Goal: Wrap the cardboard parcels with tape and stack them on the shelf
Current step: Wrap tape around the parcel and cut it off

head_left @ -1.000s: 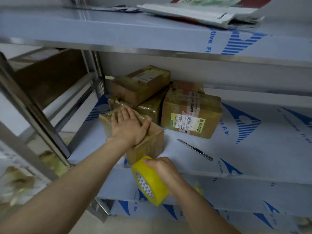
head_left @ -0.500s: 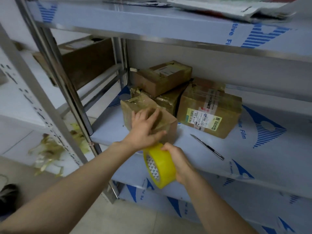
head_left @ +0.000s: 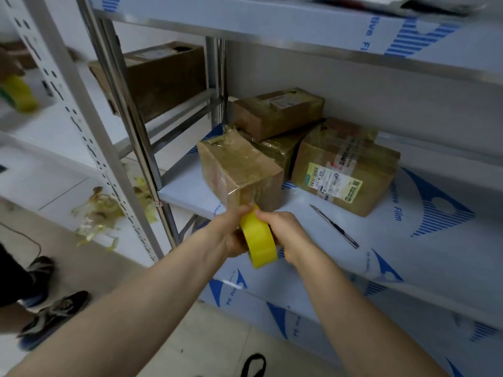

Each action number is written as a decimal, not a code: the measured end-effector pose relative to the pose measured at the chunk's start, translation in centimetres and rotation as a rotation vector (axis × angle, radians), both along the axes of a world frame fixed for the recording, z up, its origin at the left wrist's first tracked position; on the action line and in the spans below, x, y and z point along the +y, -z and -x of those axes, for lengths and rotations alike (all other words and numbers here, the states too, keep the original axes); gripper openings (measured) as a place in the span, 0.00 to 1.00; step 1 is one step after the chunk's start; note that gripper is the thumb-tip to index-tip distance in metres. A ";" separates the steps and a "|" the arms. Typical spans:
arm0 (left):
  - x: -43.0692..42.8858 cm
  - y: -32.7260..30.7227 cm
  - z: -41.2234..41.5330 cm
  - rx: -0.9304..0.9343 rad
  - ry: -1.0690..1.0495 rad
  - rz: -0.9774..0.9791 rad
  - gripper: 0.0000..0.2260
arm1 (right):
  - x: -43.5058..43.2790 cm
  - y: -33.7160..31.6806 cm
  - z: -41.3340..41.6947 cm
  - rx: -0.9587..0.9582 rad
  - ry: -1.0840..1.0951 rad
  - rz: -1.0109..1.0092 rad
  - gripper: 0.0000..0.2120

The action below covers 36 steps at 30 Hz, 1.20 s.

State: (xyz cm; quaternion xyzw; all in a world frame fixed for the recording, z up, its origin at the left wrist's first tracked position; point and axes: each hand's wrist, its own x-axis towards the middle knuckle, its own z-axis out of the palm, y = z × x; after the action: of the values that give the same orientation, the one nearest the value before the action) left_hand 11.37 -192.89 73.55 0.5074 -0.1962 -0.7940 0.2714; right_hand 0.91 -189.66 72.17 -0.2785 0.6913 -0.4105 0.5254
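Note:
A yellow tape roll (head_left: 258,238) is held between both hands just in front of the shelf (head_left: 408,254) edge. My left hand (head_left: 230,232) grips its left side and my right hand (head_left: 285,229) grips its right side. A strip of clear tape runs up from the roll to the near corner of a taped cardboard parcel (head_left: 239,172) standing on the shelf. Behind it lie several more parcels: one with a yellow-green label (head_left: 343,170), one on top of the pile (head_left: 277,110) and one underneath (head_left: 283,151).
A utility knife (head_left: 333,225) lies on the shelf right of my hands. A big brown box (head_left: 160,80) sits on the neighbouring rack. Crumpled tape scraps (head_left: 98,213) lie lower left. Another person's shoes (head_left: 51,314) stand on the floor at left, with another yellow roll (head_left: 19,93) above.
My left hand left the top of the parcel and came down to grip the roll beside my right hand. The view swung left and lower.

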 end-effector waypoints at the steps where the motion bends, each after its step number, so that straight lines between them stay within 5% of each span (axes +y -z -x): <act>1: 0.1 -0.1 0.4 0.014 -0.016 0.037 0.14 | 0.1 -0.3 0.5 0.080 -0.016 0.022 0.16; 4: -0.2 -0.3 0.9 -0.084 -0.061 0.127 0.17 | 0.4 -0.2 4.0 0.355 0.099 0.155 0.19; 6: -0.6 0.2 0.8 -0.146 -0.075 0.131 0.21 | 1.0 1.2 7.7 0.730 0.153 0.183 0.14; 9: -0.9 0.5 0.7 -0.171 -0.085 0.112 0.23 | 2.7 4.6 12.8 1.183 -0.020 -0.060 0.16; 12: -0.3 0.3 1.0 -0.159 -0.087 0.094 0.21 | 4.1 6.6 14.7 1.364 -0.170 -0.154 0.13; 17: -0.1 0.3 1.4 -0.117 -0.127 0.113 0.15 | 3.3 4.0 15.1 1.128 -0.112 -0.068 0.14; 21: -0.2 0.1 1.5 -0.124 -0.143 0.117 0.16 | 1.8 -0.7 11.1 0.830 -0.003 0.253 0.13; 26: -0.1 -0.2 1.7 -0.119 -0.148 0.113 0.16 | -2.5 -6.1 3.7 0.713 -0.446 0.593 0.23; 29: 0.2 -0.4 1.9 -0.099 -0.152 0.120 0.15 | -4.8 -6.2 2.3 0.911 -0.657 0.418 0.27; 32: 0.1 0.4 2.2 -0.114 -0.208 0.181 0.15 | -5.8 -4.8 2.4 1.100 -0.589 0.414 0.20; 36: 0.2 1.1 2.9 -0.206 -0.220 0.286 0.16 | -6.4 -4.1 2.7 1.121 -0.539 0.467 0.18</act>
State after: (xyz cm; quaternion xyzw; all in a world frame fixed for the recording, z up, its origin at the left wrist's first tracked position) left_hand 8.48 -192.70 72.46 0.5606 -0.2771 -0.6676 0.4040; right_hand -1.82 -196.05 76.27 -0.7196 0.6589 -0.1969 0.0965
